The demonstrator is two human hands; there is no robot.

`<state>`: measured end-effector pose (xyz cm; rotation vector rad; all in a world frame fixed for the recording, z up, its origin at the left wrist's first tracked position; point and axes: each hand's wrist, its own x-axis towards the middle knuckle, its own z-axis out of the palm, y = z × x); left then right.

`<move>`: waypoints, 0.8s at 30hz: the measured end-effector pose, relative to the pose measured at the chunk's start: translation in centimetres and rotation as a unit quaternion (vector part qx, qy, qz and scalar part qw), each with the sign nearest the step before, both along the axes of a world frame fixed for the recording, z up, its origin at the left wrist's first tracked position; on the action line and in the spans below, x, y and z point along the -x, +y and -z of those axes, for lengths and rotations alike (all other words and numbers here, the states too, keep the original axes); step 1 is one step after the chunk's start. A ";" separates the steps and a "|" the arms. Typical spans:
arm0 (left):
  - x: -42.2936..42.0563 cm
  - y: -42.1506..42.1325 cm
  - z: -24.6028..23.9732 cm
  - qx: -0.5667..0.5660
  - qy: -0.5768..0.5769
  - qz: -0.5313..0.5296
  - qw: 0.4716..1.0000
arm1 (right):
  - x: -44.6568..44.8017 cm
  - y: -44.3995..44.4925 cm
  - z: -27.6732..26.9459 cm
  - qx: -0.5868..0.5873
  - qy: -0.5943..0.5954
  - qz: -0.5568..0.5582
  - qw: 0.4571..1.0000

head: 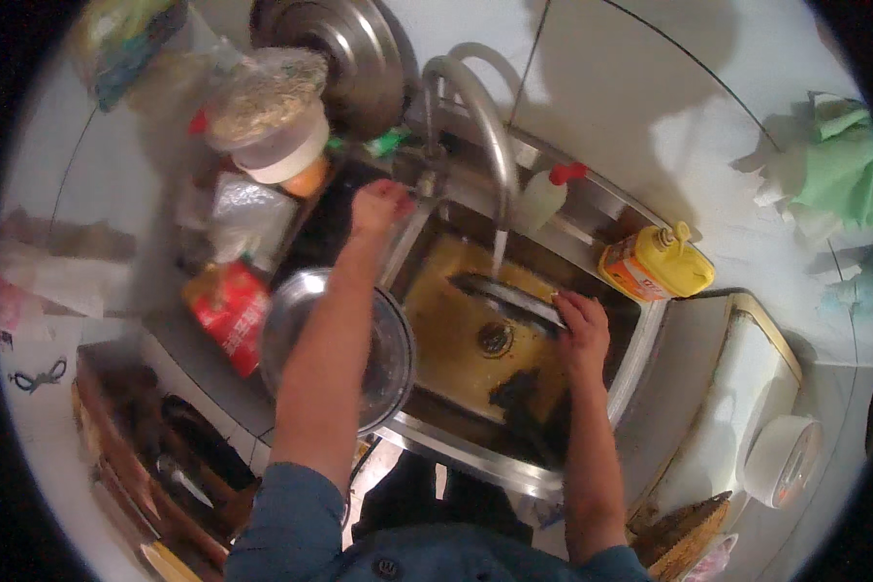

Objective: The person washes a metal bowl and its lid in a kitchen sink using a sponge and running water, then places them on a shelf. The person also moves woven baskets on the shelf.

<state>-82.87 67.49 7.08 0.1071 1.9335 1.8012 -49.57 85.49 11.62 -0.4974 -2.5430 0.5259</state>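
Note:
Water runs from a curved metal faucet into the steel sink. Under the stream, my right hand grips one end of a dark, long, flat object with a pale edge; its exact kind cannot be told. My left hand is at the faucet's base, left of the spout, its fingers bent near the fitting; whether they touch it is unclear. Below my left forearm, a round metal basin sits by the sink's left edge. The sink floor looks yellowish, with a round drain in it.
Behind the sink stand a bottle with a red spray top and a yellow detergent jug. Left are a red packet, a white tub under a filled plastic bag, and a large metal lid. A white tape roll lies at right.

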 end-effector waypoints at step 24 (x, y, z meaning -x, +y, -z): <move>-16.8 -16.0 -8.8 0.225 0.157 0.032 0.961 | -11.1 -3.2 -6.4 0.088 0.130 0.147 0.977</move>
